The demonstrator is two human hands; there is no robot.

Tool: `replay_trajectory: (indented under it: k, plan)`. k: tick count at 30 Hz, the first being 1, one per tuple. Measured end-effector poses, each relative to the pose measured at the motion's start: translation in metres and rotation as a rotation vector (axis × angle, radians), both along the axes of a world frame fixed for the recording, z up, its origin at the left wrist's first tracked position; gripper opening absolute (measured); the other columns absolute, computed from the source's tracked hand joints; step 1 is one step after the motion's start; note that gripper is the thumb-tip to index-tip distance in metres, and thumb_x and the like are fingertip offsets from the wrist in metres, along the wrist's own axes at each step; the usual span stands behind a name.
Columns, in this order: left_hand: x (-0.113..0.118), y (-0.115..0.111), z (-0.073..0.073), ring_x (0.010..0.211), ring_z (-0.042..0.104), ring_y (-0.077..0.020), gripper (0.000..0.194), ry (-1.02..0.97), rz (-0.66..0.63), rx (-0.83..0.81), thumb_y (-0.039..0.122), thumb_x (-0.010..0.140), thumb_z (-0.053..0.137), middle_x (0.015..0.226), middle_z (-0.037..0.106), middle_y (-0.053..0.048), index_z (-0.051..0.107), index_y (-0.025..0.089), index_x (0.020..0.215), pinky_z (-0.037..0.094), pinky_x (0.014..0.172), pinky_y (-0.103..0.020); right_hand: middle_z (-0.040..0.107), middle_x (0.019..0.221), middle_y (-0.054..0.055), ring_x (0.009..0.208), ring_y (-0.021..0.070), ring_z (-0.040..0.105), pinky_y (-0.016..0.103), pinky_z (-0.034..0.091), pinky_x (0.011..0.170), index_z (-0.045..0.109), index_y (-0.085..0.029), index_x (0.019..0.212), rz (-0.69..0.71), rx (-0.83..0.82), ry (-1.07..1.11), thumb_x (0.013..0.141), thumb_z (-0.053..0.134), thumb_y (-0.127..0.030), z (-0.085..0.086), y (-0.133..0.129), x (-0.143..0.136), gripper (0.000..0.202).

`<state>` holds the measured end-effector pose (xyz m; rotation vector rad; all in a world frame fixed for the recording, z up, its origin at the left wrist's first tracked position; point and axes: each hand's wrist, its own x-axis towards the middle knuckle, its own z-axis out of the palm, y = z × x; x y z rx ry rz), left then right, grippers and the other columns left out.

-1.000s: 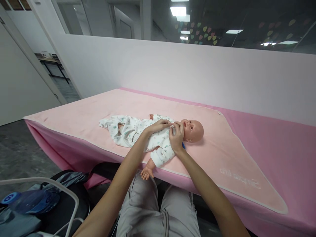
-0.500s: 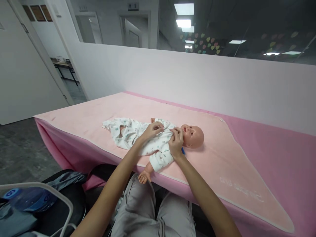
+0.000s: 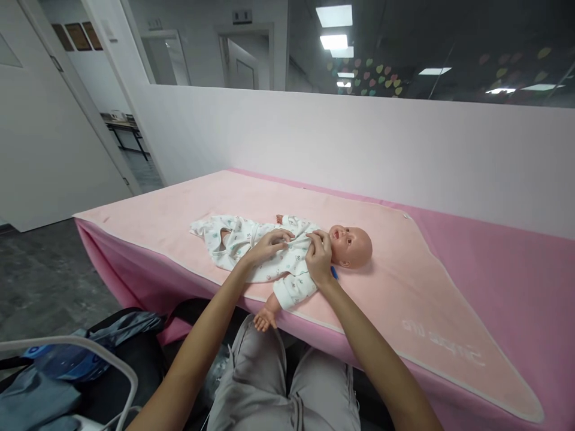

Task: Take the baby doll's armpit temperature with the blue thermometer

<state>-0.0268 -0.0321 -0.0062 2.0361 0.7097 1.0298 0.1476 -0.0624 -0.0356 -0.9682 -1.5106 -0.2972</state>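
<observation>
A baby doll (image 3: 352,246) lies on its back across the pink mat, its head to the right. It wears a white long-sleeved top (image 3: 294,291) with a small print and matching trousers (image 3: 233,242). My right hand (image 3: 318,258) is closed near the doll's neck, thumb and fingers pinching the top by the collar. Over the doll's chest, my left hand (image 3: 269,246) rests lightly on the top, its fingers stretched and apart from the thumb. A small blue piece (image 3: 333,272) shows beside my right wrist. The doll's near arm hangs out over the table edge.
The pink mat (image 3: 395,287) covers a table with a darker pink cloth (image 3: 494,251). A white wall (image 3: 359,143) with a window stands behind. On a black chair at lower left lie a blue-capped plastic bottle (image 3: 67,362) and grey cloth (image 3: 36,395).
My left hand has shifted slightly left and lower over the chest, its thumb and fingers spreading. My right hand stays at the collar. The view has turned slightly left.
</observation>
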Motion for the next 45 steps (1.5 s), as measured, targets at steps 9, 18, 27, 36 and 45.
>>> replay_trajectory:
  k: [9,18,27,36,45]
  plan:
    - [0.008,0.000,-0.009,0.080,0.055,-0.0159,0.017,-0.027,0.221,0.087,0.025,0.082,0.044,0.082,0.061,-0.002,0.059,0.016,0.083,0.043,0.076,-0.027,0.065,0.088,0.007,0.085,0.0207,0.056,0.034,0.043,0.078,0.059,-0.016,0.095,0.013,-0.113,-0.149,0.080,0.047,-0.014,0.006,-0.003,0.000,0.019]
    - [0.001,-0.008,-0.001,0.103,0.056,-0.0213,0.029,0.019,0.091,0.057,0.032,0.076,0.063,0.107,0.064,-0.007,0.065,0.018,0.102,0.042,0.092,-0.032,0.065,0.082,0.005,0.081,0.0194,0.054,0.032,0.040,0.076,0.061,-0.018,0.088,-0.054,-0.072,-0.200,0.082,0.046,-0.012,0.008,-0.006,0.000,0.017]
    - [0.002,-0.004,-0.006,0.100,0.058,-0.0203,0.029,0.066,0.149,0.118,0.036,0.078,0.061,0.104,0.066,-0.006,0.067,0.020,0.101,0.044,0.091,-0.033,0.064,0.079,0.004,0.079,0.0186,0.052,0.032,0.039,0.076,0.060,-0.018,0.086,-0.073,-0.011,-0.227,0.082,0.046,-0.009,0.007,-0.006,0.000,0.018]
    - [-0.001,-0.006,-0.003,0.103,0.056,-0.0214,0.029,0.037,0.064,0.076,0.035,0.079,0.061,0.107,0.063,-0.008,0.065,0.019,0.103,0.043,0.093,-0.036,0.062,0.078,0.004,0.079,0.0192,0.051,0.033,0.038,0.076,0.061,-0.019,0.086,-0.065,-0.048,-0.210,0.082,0.044,-0.011,0.004,-0.005,0.000,0.019]
    - [0.001,-0.007,-0.004,0.099,0.054,-0.0185,0.020,-0.010,0.041,0.048,0.034,0.083,0.054,0.100,0.059,-0.007,0.060,0.016,0.092,0.042,0.089,-0.031,0.062,0.077,0.004,0.078,0.0187,0.051,0.032,0.038,0.075,0.060,-0.019,0.082,-0.062,-0.029,-0.221,0.082,0.045,-0.009,0.006,-0.007,0.000,0.018]
